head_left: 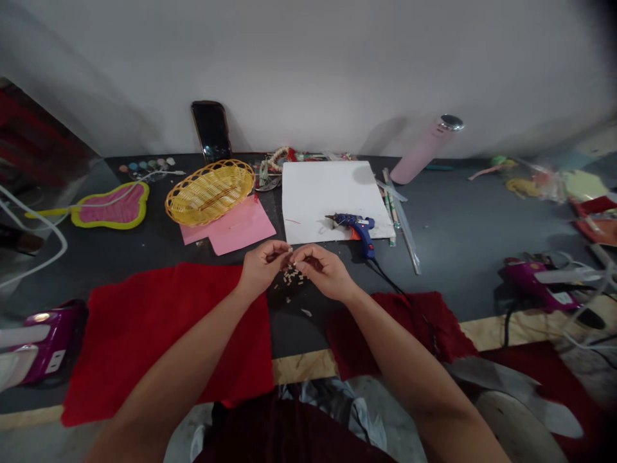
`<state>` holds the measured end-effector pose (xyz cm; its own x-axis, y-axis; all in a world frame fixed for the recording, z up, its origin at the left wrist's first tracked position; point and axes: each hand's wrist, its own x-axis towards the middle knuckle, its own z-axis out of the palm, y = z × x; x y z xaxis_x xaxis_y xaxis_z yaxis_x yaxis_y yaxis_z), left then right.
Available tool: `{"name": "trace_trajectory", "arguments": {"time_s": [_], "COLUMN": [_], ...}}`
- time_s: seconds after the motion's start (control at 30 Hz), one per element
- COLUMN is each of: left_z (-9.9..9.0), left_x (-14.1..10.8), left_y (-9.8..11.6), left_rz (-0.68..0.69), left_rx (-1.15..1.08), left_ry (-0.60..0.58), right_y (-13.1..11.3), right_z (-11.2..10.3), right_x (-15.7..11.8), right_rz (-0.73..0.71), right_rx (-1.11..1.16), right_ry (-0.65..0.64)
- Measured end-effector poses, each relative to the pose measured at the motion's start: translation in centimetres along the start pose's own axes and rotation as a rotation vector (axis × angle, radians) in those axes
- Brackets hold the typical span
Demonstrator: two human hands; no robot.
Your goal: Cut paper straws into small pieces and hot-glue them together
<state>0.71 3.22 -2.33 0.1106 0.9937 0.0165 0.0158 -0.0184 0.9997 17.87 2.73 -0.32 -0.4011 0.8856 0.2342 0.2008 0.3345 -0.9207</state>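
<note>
My left hand point(263, 267) and my right hand point(325, 270) meet above the dark table, fingertips almost touching. The left thumb and forefinger pinch a tiny pale piece, too small to name. The right fingers are also pinched together, and what they hold is hidden. Just below lies a loose pile of small cream-coloured pieces point(292, 276). A blue glue gun point(359, 228) rests on its side at the edge of a white board point(328, 193), beyond my right hand. Pink paper sheets point(243, 228) lie past my left hand, partly under a yellow woven basket point(212, 193).
Red cloths point(168, 328) lie under my left forearm and at the right. A pink bottle point(427, 149) and a phone point(212, 130) stand near the wall. Clear sticks point(407, 231) lie right of the board. Purple devices point(540, 283) with cables sit at both sides.
</note>
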Motion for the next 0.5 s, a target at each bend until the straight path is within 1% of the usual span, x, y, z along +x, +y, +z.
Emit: {"name": "trace_trajectory", "arguments": {"time_s": [0.1,0.17,0.3,0.5], "left_z": [0.05,0.11,0.2,0.25], "left_x": [-0.05,-0.09,-0.15,-0.2], "left_y": [0.03,0.15,0.33,0.31], "left_rz": [-0.012,-0.029,-0.023,0.004], "left_rx": [0.017,0.025,0.047,0.099], "left_ry": [-0.023,-0.027,-0.04,-0.037], "right_y": [0.13,0.19,0.34,0.63], "right_z": [-0.14,-0.23,-0.21,-0.03], "right_x": [0.18,0.3,0.41,0.36], "right_rz": [0.006,-0.018,-0.058,-0.044], "right_rx": [-0.104,-0.156,-0.185,-0.208], "right_ry": [0.107,0.151,0.147,0.13]}}
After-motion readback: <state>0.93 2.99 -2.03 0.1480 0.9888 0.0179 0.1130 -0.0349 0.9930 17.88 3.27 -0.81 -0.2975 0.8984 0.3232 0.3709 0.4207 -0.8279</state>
